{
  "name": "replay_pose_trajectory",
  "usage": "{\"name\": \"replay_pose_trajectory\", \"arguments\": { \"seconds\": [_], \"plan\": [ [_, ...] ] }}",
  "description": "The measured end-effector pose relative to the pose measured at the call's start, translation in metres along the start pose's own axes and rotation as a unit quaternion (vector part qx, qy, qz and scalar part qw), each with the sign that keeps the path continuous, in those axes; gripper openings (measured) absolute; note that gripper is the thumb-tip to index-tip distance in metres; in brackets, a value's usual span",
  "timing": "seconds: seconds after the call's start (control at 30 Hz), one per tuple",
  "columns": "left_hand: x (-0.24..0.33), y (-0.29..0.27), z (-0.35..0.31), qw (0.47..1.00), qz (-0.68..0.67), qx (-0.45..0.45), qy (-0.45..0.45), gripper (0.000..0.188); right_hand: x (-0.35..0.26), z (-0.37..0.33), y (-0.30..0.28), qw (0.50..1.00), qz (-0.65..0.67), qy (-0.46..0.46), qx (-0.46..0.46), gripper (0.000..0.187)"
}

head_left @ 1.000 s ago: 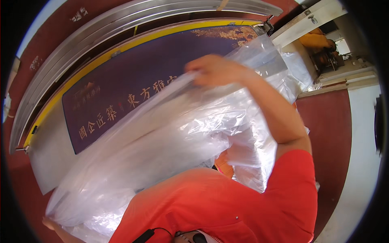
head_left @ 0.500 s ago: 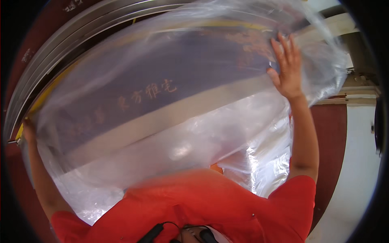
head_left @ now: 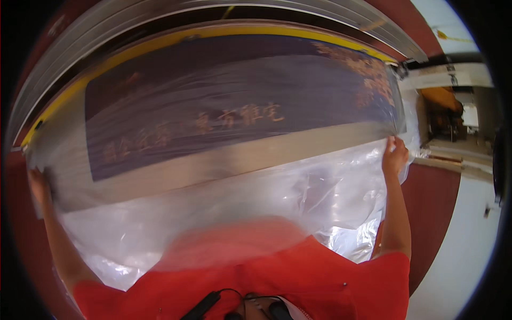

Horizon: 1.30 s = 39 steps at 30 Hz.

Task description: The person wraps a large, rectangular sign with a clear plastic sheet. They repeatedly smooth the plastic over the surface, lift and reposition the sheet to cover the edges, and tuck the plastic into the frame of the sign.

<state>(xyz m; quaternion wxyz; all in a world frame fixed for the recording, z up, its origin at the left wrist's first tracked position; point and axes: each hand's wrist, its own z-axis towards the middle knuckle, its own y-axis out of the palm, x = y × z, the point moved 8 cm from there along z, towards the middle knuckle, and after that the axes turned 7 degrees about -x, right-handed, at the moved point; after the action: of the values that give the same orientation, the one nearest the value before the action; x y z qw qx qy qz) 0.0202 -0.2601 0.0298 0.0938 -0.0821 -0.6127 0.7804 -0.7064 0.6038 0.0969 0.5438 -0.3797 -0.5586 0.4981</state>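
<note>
A wide clear plastic sheet spreads in front of me and drapes over the front of my red shirt. Beneath it lies a long dark purple-grey panel with a pale border, gold lettering and a gold leaf pattern at its right end. At the sheet's left side, my left hand is closed on the edge, somewhat smeared by motion. My right hand pinches the plastic near the panel's lower right corner, fingers closed.
Along the far side runs a yellow strip, with a grey metal rail beyond it. Dark red surface shows on the right, beside a white area. At the far right a framed opening holds dim objects.
My right hand, spread flat on the plastic before, has come down nearer and closed on it. My left hand is slightly lower. The plastic has drawn back from the far rail, uncovering the yellow strip.
</note>
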Motion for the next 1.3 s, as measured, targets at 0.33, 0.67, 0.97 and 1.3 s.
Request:
{"name": "replay_pose_trajectory", "arguments": {
  "seconds": [0.33,0.67,0.97,1.3],
  "plan": [
    [0.097,-0.018,0.002,0.998,-0.053,-0.008,-0.023,0.035,-0.133,0.073,-0.007,0.933,0.059,-0.347,0.078,0.046],
    [0.070,-0.029,-0.025,0.904,-0.418,-0.086,0.010,0.028,-0.382,-0.118,-0.102,0.863,0.144,-0.485,-0.008,0.051],
    [0.085,-0.055,-0.045,0.895,-0.441,-0.035,-0.057,0.028,-0.460,-0.167,-0.173,0.764,0.078,-0.587,0.255,0.025],
    [0.081,-0.035,-0.028,0.875,-0.482,-0.043,0.001,0.023,-0.671,-0.481,-0.193,0.401,0.369,-0.616,-0.569,0.037]
  ]
}}
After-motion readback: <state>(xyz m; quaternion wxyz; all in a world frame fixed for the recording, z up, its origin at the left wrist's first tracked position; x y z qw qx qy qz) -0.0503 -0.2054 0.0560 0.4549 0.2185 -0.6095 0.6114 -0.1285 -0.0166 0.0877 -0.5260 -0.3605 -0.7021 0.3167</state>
